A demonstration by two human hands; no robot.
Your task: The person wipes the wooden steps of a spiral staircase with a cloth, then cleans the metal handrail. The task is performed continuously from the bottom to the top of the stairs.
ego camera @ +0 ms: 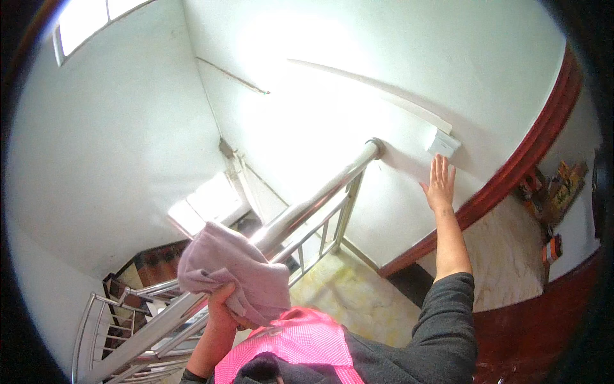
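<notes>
A mauve cloth (pixel 235 269) is bunched in my left hand (pixel 223 307), which grips it from below. The cloth lies in front of a shiny metal handrail (pixel 312 199); whether it touches the rail I cannot tell. My right hand (pixel 439 185) is raised towards the white wall, palm down with its fingers extended and the thumb apart, holding nothing. Its fingertips reach the lower edge of a white switch box (pixel 444 144) in this view. Whether they touch it cannot be made out. White cable trunking (pixel 417 110) runs along the wall above the box.
The railing (pixel 331 225) ends at the wall. Below left, metal balusters (pixel 129 317) border a stairwell with dark steps. A dark red door frame (pixel 508 185) curves at right, with cluttered items (pixel 551 192) beyond it. Marbled floor tiles (pixel 360 297) lie below me.
</notes>
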